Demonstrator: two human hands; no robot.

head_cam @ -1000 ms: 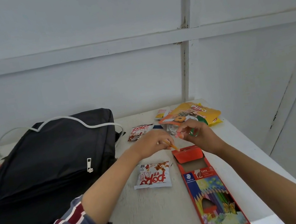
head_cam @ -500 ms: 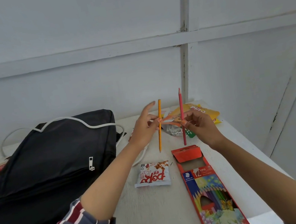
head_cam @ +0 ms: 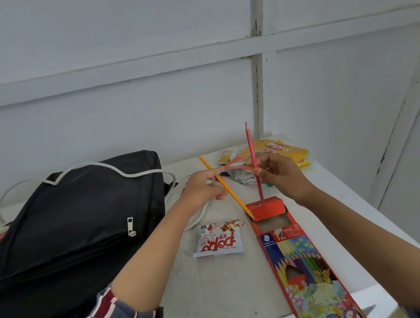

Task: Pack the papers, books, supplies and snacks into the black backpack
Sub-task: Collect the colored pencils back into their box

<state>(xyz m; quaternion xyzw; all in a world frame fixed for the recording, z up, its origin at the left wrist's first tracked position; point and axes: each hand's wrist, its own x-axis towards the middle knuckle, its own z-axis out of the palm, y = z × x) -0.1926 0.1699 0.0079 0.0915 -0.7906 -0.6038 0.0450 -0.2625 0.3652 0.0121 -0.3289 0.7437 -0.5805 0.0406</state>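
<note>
Your left hand (head_cam: 204, 188) pinches an orange pencil (head_cam: 234, 199). The pencil is tilted, with its lower end at the left corner of the open flap (head_cam: 267, 208) of the pencil box (head_cam: 307, 267). Your right hand (head_cam: 284, 174) pinches a pink pencil (head_cam: 250, 147). It stands upright, point up, with its lower end at the flap's top edge. The box lies flat on the table (head_cam: 225, 299), below your right forearm. The backpack (head_cam: 72, 235) lies flat on the table's left side, well apart from the box. A white cable (head_cam: 111, 166) is draped over its top. A snack packet (head_cam: 217, 240) lies between backpack and box, just beside the box. A yellow bag (head_cam: 281, 149) lies at the far edge, behind your right hand.
</note>
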